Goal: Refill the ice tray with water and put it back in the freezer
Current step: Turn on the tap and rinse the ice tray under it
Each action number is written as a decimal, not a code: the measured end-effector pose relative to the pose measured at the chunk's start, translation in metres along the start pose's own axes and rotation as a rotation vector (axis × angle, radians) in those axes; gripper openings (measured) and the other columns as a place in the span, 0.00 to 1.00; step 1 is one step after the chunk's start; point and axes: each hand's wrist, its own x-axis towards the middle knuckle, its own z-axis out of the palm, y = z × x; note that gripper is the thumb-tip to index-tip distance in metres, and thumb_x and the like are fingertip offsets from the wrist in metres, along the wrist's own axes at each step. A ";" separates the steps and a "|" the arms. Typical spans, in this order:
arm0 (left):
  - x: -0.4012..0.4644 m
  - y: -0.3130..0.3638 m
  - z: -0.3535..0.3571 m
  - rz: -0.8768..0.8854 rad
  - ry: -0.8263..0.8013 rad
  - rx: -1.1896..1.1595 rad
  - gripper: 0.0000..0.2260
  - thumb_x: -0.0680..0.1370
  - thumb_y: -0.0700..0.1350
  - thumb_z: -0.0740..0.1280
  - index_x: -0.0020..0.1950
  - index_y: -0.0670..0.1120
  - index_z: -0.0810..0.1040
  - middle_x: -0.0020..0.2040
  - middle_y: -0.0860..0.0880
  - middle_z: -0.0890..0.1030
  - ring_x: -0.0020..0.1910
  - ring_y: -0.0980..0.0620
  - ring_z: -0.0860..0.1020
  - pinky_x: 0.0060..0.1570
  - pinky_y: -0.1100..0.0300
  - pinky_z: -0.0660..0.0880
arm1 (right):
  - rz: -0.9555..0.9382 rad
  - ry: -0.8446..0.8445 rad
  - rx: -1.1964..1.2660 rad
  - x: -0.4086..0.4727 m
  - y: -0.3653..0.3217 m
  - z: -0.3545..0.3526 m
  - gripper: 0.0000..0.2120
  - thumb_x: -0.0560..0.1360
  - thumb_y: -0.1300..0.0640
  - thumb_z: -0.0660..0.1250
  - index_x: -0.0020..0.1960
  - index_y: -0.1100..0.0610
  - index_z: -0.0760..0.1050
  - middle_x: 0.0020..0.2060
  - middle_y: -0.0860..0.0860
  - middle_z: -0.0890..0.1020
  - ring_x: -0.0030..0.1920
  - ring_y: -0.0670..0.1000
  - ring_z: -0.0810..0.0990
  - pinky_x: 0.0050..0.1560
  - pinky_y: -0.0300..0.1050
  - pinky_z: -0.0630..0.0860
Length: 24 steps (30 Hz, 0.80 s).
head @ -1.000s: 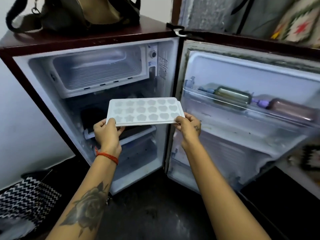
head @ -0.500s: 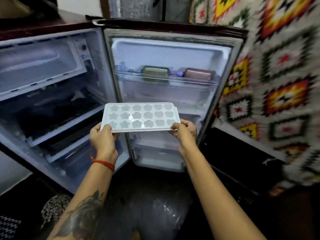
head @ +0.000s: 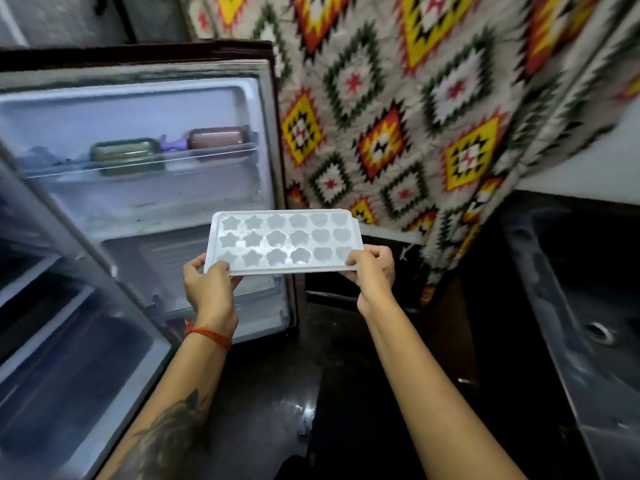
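While both hands hold it out in front of the body, the ice tray [head: 282,242] sits level in mid-air, its long axis running left to right, cavities facing up. Left hand [head: 209,285] grips the near left corner, thumb on the rim and fingers curled beneath; right hand [head: 372,270] grips the near right corner the same way. Grip is on the near edge only, so the far edge hangs unsupported. Cavities look pale and dry, star and flower shapes; no water seen, though motion blur makes this uncertain. Fridge door [head: 138,109] stands open behind and to the left of the tray, with two flat containers [head: 214,140] on its upper shelf. Patterned cloth [head: 433,109] hangs behind and to the right. Dark sink [head: 568,292] lies well to the right and lower, its drain [head: 597,330] visible; the right hand is the nearer one to it. Judgement: the fill step is not yet done, and the tray must travel rightward, short end leading, toward the sink. Tap not in view, so its position cannot be told. Once filled, the shallow tray will likely spill if tilted along its length.
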 end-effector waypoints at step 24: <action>-0.089 -0.094 0.277 -0.124 -0.747 0.344 0.12 0.75 0.39 0.63 0.58 0.43 0.73 0.57 0.43 0.77 0.52 0.45 0.78 0.49 0.52 0.77 | -0.065 0.723 0.326 0.085 -0.049 -0.212 0.12 0.65 0.70 0.64 0.45 0.57 0.71 0.52 0.58 0.78 0.50 0.58 0.81 0.42 0.47 0.82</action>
